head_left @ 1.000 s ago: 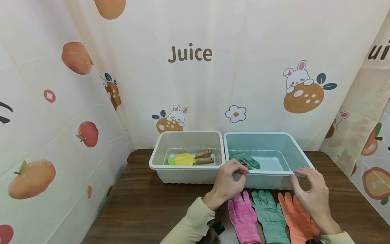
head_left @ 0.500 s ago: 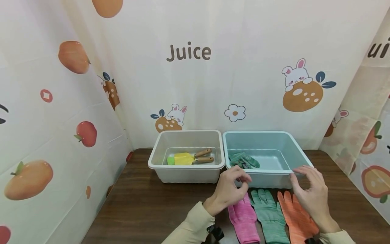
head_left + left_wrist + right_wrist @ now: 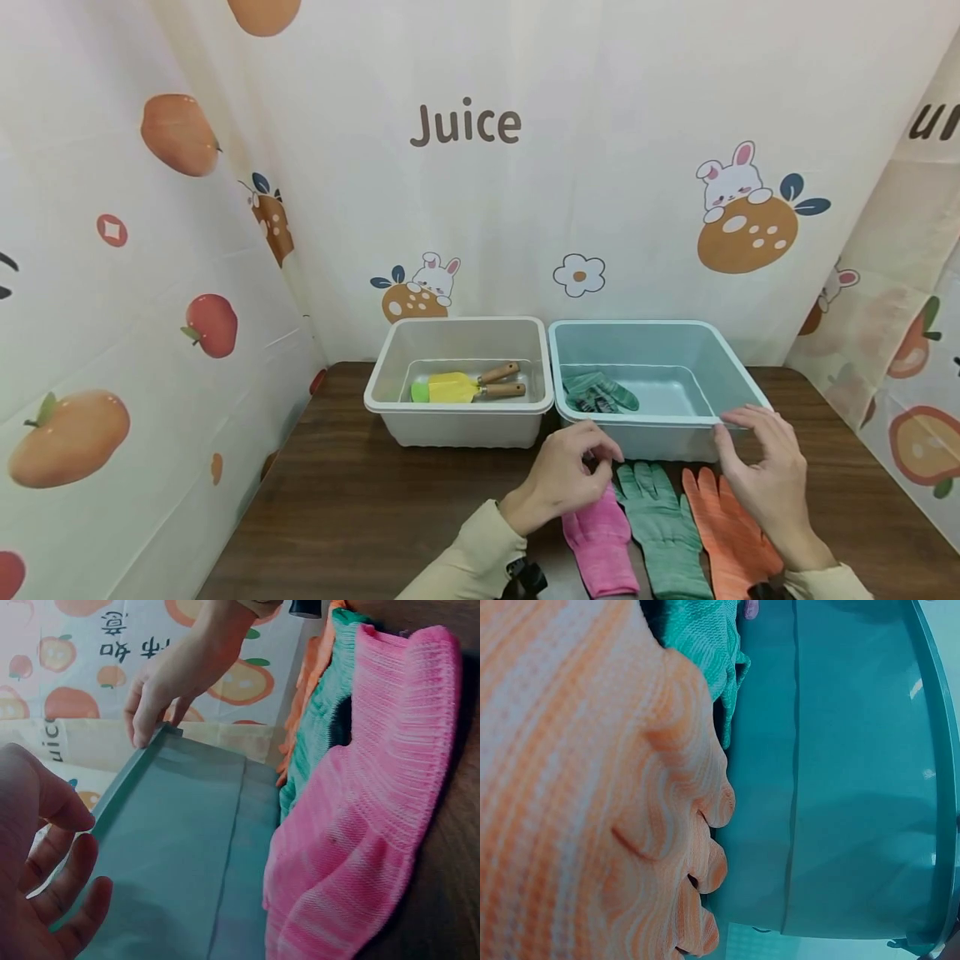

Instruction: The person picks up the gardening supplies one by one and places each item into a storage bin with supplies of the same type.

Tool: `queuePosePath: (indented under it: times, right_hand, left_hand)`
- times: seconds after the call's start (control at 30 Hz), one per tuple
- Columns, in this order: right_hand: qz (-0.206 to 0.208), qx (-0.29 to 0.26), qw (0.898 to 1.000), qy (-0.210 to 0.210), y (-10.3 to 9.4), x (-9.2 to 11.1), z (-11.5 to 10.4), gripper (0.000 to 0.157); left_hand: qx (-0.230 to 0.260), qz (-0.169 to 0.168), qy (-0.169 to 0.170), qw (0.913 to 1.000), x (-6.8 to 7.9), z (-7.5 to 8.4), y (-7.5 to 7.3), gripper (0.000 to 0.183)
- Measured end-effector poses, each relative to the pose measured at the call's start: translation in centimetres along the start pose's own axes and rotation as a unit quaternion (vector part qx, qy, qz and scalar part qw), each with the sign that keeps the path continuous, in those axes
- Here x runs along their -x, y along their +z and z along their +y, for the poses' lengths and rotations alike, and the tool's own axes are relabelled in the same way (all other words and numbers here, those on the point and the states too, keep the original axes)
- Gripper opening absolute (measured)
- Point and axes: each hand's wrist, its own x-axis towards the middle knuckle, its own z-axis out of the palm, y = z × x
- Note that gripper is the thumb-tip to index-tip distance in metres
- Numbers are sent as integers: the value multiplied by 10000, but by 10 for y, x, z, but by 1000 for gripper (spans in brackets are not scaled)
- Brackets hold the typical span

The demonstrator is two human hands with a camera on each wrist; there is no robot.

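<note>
Behind the gloves sits a light blue plastic bin (image 3: 660,442); a small bunched green glove (image 3: 611,392) lies inside at its left. My right hand (image 3: 768,475) holds the bin's front right corner, thumb outside and fingers over the rim. My left hand (image 3: 562,475) hovers above the pink glove's fingers, just in front of the bin, loosely curled around nothing. The pink glove (image 3: 603,550), a green glove (image 3: 663,533) and an orange glove (image 3: 731,533) lie side by side on the table, fingers toward the bin.
Left of the blue bin stands an off-white bin (image 3: 457,429) with yellow-bladed garden trowels (image 3: 450,387) in it, their handles wooden. The brown wooden table (image 3: 360,508) runs back to a fruit-printed curtain (image 3: 645,125).
My left hand has drawn back from the blue bin's front rim, down toward the pink glove. The right hand stays at the corner, and the head view has shifted slightly.
</note>
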Motion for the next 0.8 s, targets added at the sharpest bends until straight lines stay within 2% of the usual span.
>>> queuePosePath:
  times: [0.27, 0.53, 0.8]
  right_hand:
    - [11, -19, 10000, -54, 0, 0, 1, 22]
    - [46, -35, 10000, -64, 0, 0, 3, 23]
    - [46, -9, 10000, -45, 0, 0, 1, 23]
  left_hand:
    - [-178, -578, -272, 9978, 5, -1, 3, 20]
    - [-266, -827, -365, 9956, 6, -5, 5, 18]
    - [-772, -1117, -765, 9878, 9, -9, 5, 17]
